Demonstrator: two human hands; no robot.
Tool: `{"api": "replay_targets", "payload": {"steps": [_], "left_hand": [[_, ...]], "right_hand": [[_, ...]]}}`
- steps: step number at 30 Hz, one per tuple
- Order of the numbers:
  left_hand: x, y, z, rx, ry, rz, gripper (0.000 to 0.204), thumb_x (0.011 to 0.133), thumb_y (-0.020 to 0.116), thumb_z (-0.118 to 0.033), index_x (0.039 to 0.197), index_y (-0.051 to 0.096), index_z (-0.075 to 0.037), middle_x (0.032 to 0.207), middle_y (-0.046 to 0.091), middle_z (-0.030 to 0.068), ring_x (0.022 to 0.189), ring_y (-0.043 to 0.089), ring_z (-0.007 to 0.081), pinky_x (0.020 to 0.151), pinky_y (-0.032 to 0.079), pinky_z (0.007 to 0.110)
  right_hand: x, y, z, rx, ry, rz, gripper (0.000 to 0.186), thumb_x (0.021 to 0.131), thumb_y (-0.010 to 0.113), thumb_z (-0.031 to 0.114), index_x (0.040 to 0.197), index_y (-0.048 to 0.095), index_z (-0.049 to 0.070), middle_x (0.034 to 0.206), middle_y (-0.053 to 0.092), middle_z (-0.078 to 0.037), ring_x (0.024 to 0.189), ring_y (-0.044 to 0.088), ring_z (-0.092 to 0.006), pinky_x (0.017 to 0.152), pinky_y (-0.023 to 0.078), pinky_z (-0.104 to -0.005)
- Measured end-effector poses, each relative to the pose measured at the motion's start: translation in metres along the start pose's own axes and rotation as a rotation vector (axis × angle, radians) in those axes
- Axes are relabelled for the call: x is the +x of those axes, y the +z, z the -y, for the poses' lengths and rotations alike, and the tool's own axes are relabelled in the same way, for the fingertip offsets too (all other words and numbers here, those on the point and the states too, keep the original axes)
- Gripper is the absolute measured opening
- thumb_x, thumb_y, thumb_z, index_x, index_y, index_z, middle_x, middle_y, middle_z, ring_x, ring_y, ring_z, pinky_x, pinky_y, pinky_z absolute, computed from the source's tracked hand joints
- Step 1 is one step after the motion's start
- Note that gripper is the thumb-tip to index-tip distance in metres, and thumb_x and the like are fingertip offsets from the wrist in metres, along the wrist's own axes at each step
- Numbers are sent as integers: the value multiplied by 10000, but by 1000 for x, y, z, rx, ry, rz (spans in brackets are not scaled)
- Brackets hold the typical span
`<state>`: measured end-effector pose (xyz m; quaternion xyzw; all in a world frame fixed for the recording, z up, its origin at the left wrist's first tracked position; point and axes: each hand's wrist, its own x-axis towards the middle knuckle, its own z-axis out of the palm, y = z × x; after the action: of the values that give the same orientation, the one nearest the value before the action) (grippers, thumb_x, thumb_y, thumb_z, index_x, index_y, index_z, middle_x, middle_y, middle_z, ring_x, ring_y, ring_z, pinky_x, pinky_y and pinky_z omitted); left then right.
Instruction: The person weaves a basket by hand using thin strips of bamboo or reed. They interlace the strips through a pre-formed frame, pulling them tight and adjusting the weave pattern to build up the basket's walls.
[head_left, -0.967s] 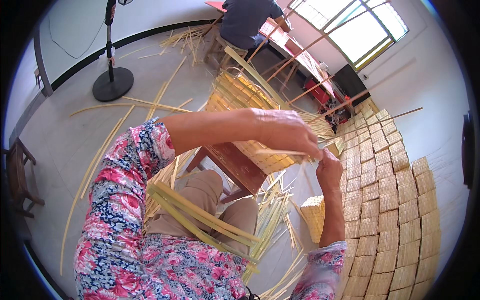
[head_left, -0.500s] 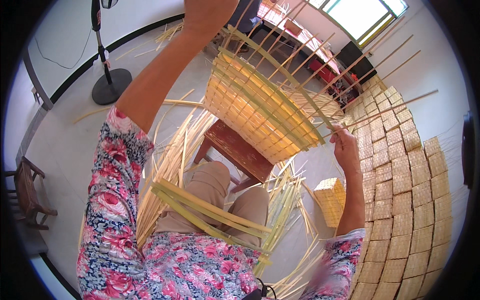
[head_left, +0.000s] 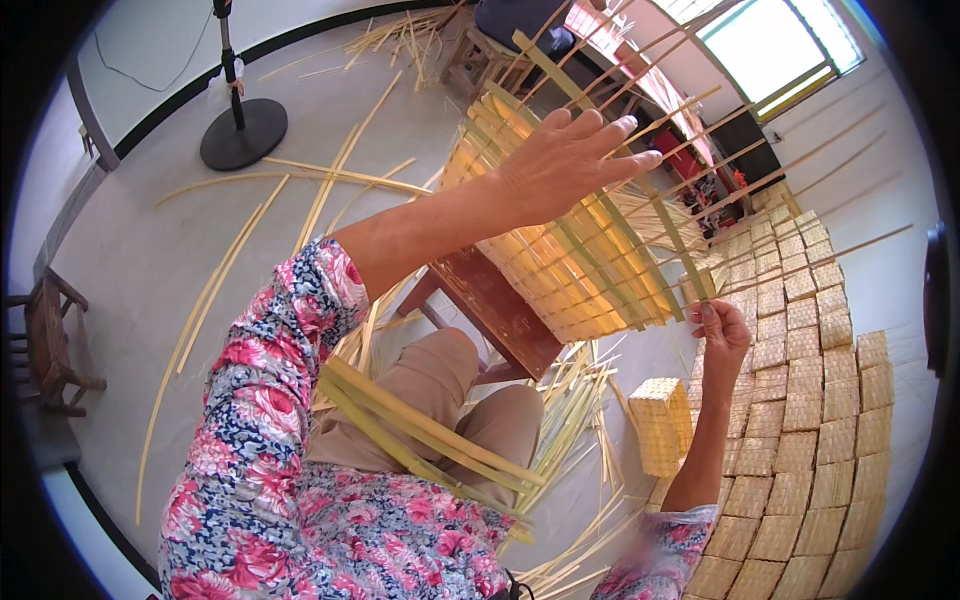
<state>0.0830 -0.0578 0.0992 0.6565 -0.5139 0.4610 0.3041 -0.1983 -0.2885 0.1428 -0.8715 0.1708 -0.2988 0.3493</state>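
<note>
A partly woven bamboo basket point(head_left: 535, 280) rests tilted on a red-brown wooden stool point(head_left: 497, 312), its long thin stakes pointing up and to the right. My right hand point(head_left: 722, 330) pinches the near end of a flat greenish bamboo strip point(head_left: 686, 250) laid among the stakes beyond the woven wall. Above the basket, my left hand point(head_left: 565, 165) reaches across with fingers outstretched and spread, holding nothing; whether its fingertips touch the stakes I cannot tell. Several wide bamboo strips point(head_left: 430, 425) lie across my lap.
Rows of woven baskets point(head_left: 795, 410) fill the right side, with a single yellow basket point(head_left: 660, 420) nearer. Loose strips point(head_left: 225, 270) litter the floor. A black fan base point(head_left: 243, 134) and wooden chair point(head_left: 52, 340) stand left. Another person point(head_left: 525, 22) sits at the back.
My left hand has come down and right from the top edge to over the basket, fingers spread. My right hand still pinches the strip's end. The whole view has shifted slightly.
</note>
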Motion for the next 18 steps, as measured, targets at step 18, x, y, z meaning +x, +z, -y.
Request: {"api": "replay_targets", "payload": {"steps": [18], "left_hand": [[-31, 18, -26, -173, -114, 63, 595, 869, 629, -92, 1447, 505, -158, 1287, 528, 244, 937, 670, 351, 793, 547, 430]], "right_hand": [[-28, 10, -36, 529, 307, -142, 114, 1006, 609, 103, 1083, 665, 39, 1010, 704, -79, 896, 707, -161, 746, 657, -342]]}}
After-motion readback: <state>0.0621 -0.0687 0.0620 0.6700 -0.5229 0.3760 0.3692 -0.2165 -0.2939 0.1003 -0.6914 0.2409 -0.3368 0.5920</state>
